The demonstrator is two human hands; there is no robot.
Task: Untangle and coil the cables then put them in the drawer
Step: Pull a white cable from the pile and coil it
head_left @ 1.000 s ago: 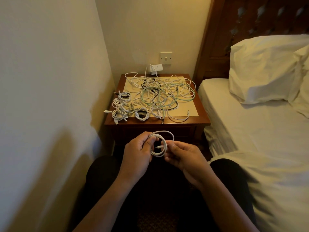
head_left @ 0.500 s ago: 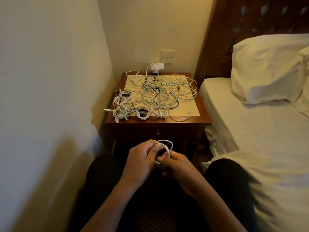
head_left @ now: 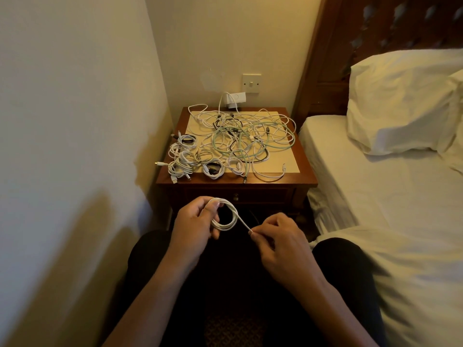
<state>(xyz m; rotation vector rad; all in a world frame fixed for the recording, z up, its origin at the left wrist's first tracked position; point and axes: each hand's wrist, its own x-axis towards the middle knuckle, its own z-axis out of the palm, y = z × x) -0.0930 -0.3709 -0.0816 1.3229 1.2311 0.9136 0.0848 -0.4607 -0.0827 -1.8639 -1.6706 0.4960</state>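
A coiled white cable (head_left: 229, 217) hangs in front of the nightstand, over my lap. My left hand (head_left: 194, 222) pinches the coil at its top left. My right hand (head_left: 278, 242) pinches the cable's free end, pulled out to the right of the coil. On the wooden nightstand (head_left: 304, 180) lies a tangle of white, pale green and black cables (head_left: 246, 140). Several small coiled cables (head_left: 190, 162) sit at the nightstand's front left. The closed drawer (head_left: 263, 196) with a small knob is just behind my hands.
A wall runs close along the left. A bed (head_left: 375, 186) with a white pillow (head_left: 403, 101) stands right of the nightstand. A white charger (head_left: 235, 98) is plugged in at the back wall under a switch (head_left: 251, 83). My dark-clad legs fill the lower foreground.
My right hand has drawn away from the coil to the right, pulling the cable's end out straight. My left hand keeps its hold on the coil.
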